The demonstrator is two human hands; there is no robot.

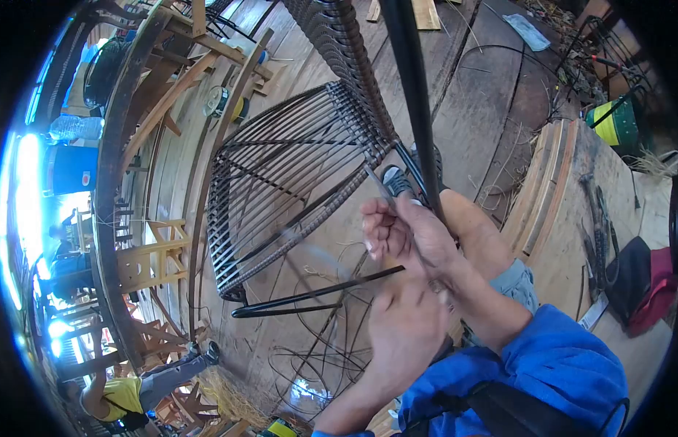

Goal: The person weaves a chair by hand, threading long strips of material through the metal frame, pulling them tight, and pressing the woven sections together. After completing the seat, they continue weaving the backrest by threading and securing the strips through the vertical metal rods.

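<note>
My right hand (pixel 415 237) is closed, with curled fingers, round a thin grey strip (pixel 381 186) that sticks out above the fingers. Just below it is my left hand (pixel 408 320), smeared by motion. Its fingers are near the lower end of the strip and the right wrist; what they hold, if anything, is unclear. Left of both hands lies a woven chair (pixel 280 189) with dark strands across a curved frame. A black frame bar (pixel 317 293) reaches from the chair's lower end towards my hands.
Loose dark strands (pixel 324 364) coil on the wooden floor (pixel 484 109). At the right, a wooden bench (pixel 565 182) bears tools (pixel 597 233) and dark and red cloth (pixel 648 284). A person in yellow (pixel 120 397) is at the lower left, near wooden frames.
</note>
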